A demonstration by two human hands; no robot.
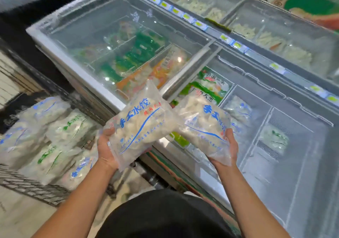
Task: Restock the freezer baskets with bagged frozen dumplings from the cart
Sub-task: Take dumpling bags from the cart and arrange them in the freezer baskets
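- Dumplings in clear bags with blue print fill both hands: the left hand (105, 149) grips the lower end of the left bag (139, 126), and the right hand (230, 146) cups the lower end of the right bag (203, 124)
- Both bags are held up in the air over the near rim of the freezer (117, 102), their upper ends almost meeting; each covers most of its hand's palm and fingers, so only a thumb edge and fingertips show
- More bagged dumplings (55, 137) lie heaped in the wire cart (27, 184) at the left; its far side is cut off by the picture's edge and blurred
- Left half of the freezer sits under a shut glass lid (110, 27); glare and frost make the green and orange packets (139, 54) beneath hard to read
- Right half lies open; white wire baskets (266, 120) there hold a few pale bags (238, 107) and show much bare floor, with open room straight ahead of the right hand
- Green-printed packets (205, 89) are partly hidden behind the right bag
- A dark garment (165, 214) fills the bottom middle, hiding the floor below
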